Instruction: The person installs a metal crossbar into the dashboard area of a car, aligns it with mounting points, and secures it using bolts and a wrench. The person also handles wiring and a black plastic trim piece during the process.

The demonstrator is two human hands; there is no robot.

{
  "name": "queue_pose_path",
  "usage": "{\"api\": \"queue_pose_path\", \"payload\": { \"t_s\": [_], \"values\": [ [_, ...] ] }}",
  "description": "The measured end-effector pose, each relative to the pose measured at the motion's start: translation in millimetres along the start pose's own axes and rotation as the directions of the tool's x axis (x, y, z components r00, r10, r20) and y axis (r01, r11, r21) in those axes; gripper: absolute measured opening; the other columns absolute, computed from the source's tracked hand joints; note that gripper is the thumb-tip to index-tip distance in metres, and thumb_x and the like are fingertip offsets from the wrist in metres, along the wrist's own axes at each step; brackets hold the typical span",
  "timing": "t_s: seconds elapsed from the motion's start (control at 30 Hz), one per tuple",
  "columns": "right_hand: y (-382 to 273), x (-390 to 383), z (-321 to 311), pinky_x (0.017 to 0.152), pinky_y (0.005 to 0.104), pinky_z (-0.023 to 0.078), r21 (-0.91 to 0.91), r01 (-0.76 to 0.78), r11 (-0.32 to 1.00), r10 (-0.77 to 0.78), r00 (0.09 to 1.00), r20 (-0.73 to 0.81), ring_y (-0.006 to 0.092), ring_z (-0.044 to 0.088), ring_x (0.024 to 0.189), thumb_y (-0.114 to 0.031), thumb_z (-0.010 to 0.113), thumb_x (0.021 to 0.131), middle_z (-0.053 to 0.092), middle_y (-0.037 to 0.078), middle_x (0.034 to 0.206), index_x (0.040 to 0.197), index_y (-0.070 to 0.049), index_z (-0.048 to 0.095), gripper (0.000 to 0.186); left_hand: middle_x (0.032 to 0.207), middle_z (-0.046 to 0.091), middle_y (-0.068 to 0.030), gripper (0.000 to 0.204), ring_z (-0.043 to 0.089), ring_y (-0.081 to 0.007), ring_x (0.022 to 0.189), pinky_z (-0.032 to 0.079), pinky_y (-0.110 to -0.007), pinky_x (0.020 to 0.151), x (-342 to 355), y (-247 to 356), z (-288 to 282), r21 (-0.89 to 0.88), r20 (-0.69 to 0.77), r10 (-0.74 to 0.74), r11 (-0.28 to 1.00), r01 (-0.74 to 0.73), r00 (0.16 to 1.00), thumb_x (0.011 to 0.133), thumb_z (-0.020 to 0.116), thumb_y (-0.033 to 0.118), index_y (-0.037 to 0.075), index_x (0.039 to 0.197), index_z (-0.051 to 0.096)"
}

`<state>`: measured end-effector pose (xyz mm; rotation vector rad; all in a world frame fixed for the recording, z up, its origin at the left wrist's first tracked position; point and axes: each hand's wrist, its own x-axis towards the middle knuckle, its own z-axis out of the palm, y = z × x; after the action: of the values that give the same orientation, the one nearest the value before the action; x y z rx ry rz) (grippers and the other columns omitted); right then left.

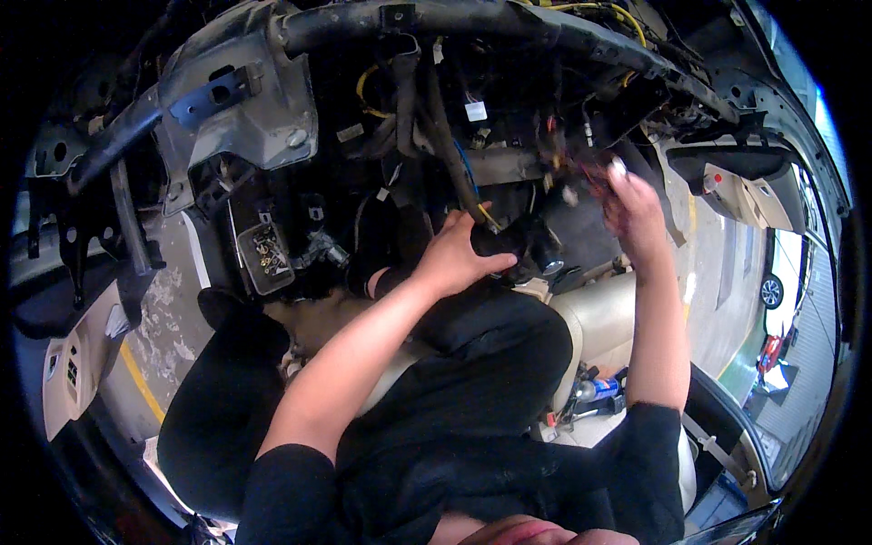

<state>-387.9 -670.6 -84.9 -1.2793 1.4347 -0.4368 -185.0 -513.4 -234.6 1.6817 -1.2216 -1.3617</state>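
Observation:
I sit inside a car whose dashboard is stripped to the metal crossbeam [472,27]. My left hand [454,254] is closed round a black cylindrical part [504,243] low in the middle, beside the lower end of a dark vertical tube [440,127] and a thin blue line. My right hand [636,204] is raised at the right with fingers bent round thin red and dark wires [595,180]; a small pale piece shows at its fingertips. Motion blurs the wires and fingertips, so exactly what it holds is unclear.
A tray of small fasteners [265,252] lies left of centre near a metal bracket [238,100]. A cream seat [599,327] holds tools and a blue-labelled bottle [595,389]. Open doors [745,195] flank both sides, with a white car [779,282] outside at the right.

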Motion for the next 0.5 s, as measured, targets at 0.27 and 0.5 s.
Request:
{"api": "queue_pose_path", "payload": {
  "t_s": [0.27, 0.5],
  "values": [
    [30.1, -126.4, -68.1, 0.051, 0.0222, 0.031, -0.286, 0.008, 0.958, -0.013, 1.0, -0.016, 0.0039, 0.044, 0.056, -0.027, 0.069, 0.093, 0.055, -0.004, 0.066, 0.09, -0.004, 0.071, 0.024, 0.156, 0.04, -0.0213, 0.101, 0.045, -0.0336, 0.142, 0.035, -0.041, 0.119, -7.3, -5.1, -14.4, -0.017, 0.03, 0.031, 0.999, -0.03, 0.999, 0.076, 0.087, 0.044, 0.011, 0.156, 0.037],
    [21.3, -122.2, 15.1, 0.062, 0.0364, 0.05, -0.474, 0.242, 0.847, 0.025, 0.871, 0.49, 0.0202, 0.066, 0.071, -0.027, 0.071, 0.087, 0.071, 0.007, 0.078, 0.09, -0.002, 0.074, 0.025, 0.125, 0.059, -0.0071, 0.068, 0.056, -0.0201, 0.114, 0.045, -0.035, 0.098, 8.2, -30.3, -2.7, -0.536, 0.135, -0.045, 0.837, 0.112, 0.99, 0.098, 0.059, 0.055, 0.01, 0.148, 0.048]
  ]
}}
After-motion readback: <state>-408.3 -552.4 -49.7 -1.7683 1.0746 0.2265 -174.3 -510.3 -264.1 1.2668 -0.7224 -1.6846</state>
